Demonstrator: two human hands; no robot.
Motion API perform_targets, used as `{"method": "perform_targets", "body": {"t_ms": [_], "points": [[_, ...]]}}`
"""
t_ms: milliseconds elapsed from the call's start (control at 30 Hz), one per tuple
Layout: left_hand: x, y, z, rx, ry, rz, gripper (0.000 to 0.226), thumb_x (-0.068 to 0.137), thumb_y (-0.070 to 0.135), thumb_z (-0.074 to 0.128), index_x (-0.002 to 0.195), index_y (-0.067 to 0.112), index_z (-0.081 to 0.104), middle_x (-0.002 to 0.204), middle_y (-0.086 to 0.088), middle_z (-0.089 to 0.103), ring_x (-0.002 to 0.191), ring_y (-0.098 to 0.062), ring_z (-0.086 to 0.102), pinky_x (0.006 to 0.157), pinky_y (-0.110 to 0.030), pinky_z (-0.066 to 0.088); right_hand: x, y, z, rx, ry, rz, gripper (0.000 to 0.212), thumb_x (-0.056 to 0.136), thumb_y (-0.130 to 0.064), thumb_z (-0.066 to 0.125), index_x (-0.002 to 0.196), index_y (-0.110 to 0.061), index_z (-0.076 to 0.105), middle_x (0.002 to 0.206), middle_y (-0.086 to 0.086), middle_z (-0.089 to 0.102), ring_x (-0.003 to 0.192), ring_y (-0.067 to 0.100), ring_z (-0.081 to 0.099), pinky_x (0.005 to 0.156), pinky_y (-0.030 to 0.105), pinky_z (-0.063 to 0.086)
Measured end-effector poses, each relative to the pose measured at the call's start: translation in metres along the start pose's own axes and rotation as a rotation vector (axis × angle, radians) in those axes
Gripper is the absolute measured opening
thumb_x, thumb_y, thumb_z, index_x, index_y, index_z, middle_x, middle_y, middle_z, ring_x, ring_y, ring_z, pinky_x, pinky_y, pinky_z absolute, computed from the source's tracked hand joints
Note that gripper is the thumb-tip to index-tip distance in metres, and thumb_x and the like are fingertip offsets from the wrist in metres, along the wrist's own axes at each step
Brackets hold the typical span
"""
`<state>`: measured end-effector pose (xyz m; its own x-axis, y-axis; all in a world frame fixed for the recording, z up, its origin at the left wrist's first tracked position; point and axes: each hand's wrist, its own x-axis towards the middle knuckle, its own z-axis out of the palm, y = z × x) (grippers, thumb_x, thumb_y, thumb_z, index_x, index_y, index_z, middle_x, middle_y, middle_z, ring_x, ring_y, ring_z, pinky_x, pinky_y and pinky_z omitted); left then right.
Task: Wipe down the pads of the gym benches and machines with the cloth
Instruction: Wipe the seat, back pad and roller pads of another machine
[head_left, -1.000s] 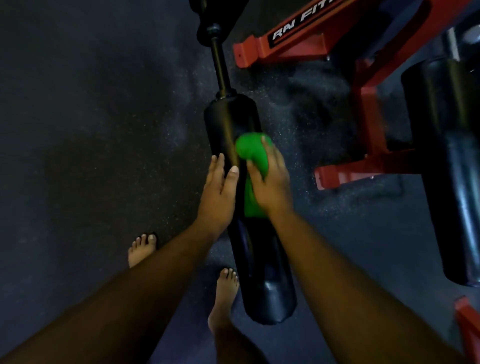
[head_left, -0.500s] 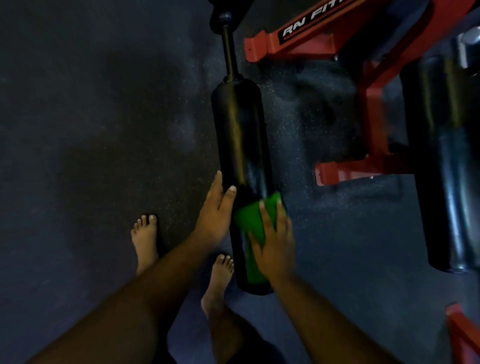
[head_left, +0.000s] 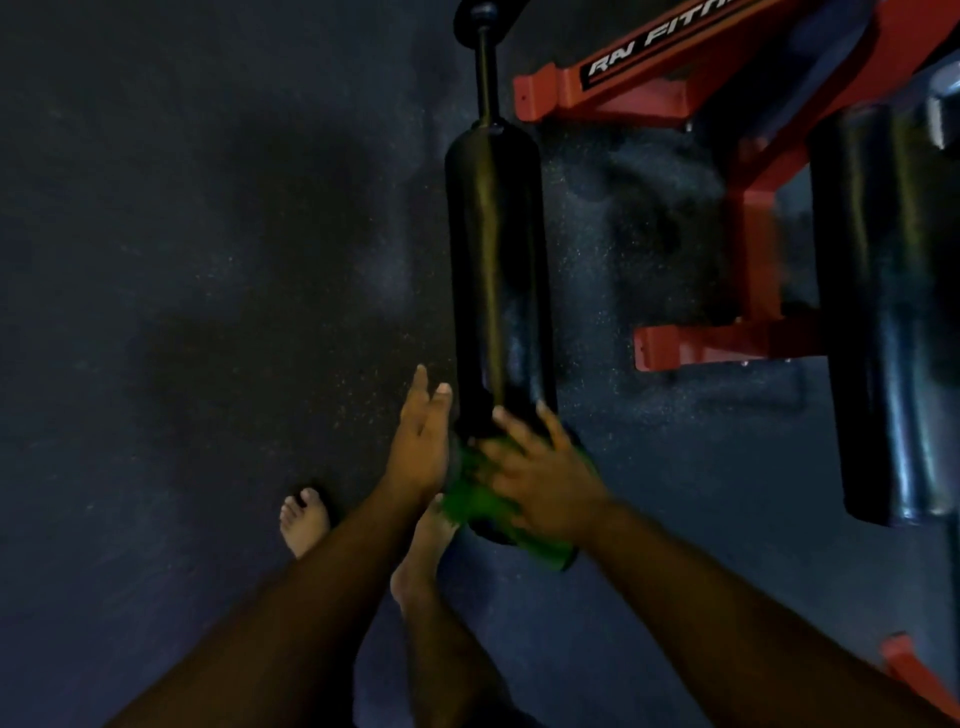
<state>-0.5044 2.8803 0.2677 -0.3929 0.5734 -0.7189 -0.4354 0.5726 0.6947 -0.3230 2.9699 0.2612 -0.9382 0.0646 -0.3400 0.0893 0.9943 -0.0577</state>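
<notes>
Over the last second the right hand (head_left: 540, 478) has dragged the cloth (head_left: 483, 504) down the roller pad (head_left: 496, 270), from about its middle to its near end, where the green fabric now wraps over the lower tip and hangs a little past it. The left hand (head_left: 418, 452) has slid down the same way and lies flat along the pad's left side, fingers straight, its grip wide and holding nothing, apparently steadying the roller. The right hand's grip is spread, fingers splayed over the cloth and pressing it to the pad rather than closing round it; the blur there suggests it is moving fast. That reads as one full stroke down this pad nearly finished, so this roller's upper face looks mostly covered, while the second pad (head_left: 883, 312) to the right, well apart, has no hand or cloth on it. The roller pad is a long black cylinder with a dull sheen, carried on a thin black rod (head_left: 485, 73) at its far end, hanging above the dark speckled floor (head_left: 208, 260) beside the red frame (head_left: 675, 78). Whether it looks cleaner is too dim to tell.
</notes>
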Motion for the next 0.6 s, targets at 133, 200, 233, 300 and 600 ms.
{"method": "perform_targets", "body": {"t_ms": [133,200,233,300,600], "points": [[0.001,-0.006,0.005,0.046,0.033,0.039,0.068,0.102,0.055,0.043,0.161,0.025,0.024,0.167,0.001,0.023,0.152,-0.011,0.022,0.122,-0.028,0.016,0.086,0.060,-0.039,0.093,0.100,0.491,0.069,0.088,-0.053,0.055,0.153,-0.042,0.035,0.170,-0.002,0.014,0.156,0.039,0.000,0.113,0.079,0.008],[0.003,-0.010,0.006,0.042,0.026,0.038,0.074,0.098,0.067,0.042,0.160,0.029,0.027,0.166,0.002,0.027,0.151,-0.013,0.026,0.125,-0.036,0.018,0.078,0.038,-0.036,0.163,0.096,0.533,0.073,0.086,-0.051,0.055,0.155,-0.042,0.032,0.171,-0.001,0.008,0.156,0.039,-0.005,0.115,0.075,0.012],[0.002,-0.006,0.006,0.033,0.019,0.035,0.074,0.097,0.068,0.041,0.159,0.030,0.026,0.166,0.003,0.027,0.151,-0.014,0.026,0.126,-0.040,0.020,0.060,0.016,-0.028,0.158,0.080,0.503,0.073,0.086,-0.050,0.056,0.155,-0.041,0.034,0.171,-0.001,0.008,0.156,0.040,-0.006,0.116,0.074,0.014],[-0.005,0.002,0.006,0.023,0.008,0.002,0.067,0.103,0.058,0.039,0.160,0.030,0.020,0.168,0.004,0.020,0.153,-0.015,0.022,0.126,-0.042,0.020,0.008,-0.034,-0.005,0.140,0.041,0.413,0.065,0.086,-0.052,0.061,0.148,-0.040,0.046,0.169,-0.003,0.016,0.156,0.037,-0.005,0.115,0.073,0.019],[0.019,0.018,-0.001,0.057,0.022,0.070,0.064,0.105,0.046,0.043,0.161,0.028,0.016,0.167,0.002,0.018,0.149,-0.007,0.019,0.124,-0.031,0.017,0.088,0.050,-0.034,0.203,0.076,0.478,0.078,0.087,-0.051,0.058,0.157,-0.045,0.024,0.171,-0.004,0.001,0.156,0.035,-0.011,0.116,0.075,0.011]]}}
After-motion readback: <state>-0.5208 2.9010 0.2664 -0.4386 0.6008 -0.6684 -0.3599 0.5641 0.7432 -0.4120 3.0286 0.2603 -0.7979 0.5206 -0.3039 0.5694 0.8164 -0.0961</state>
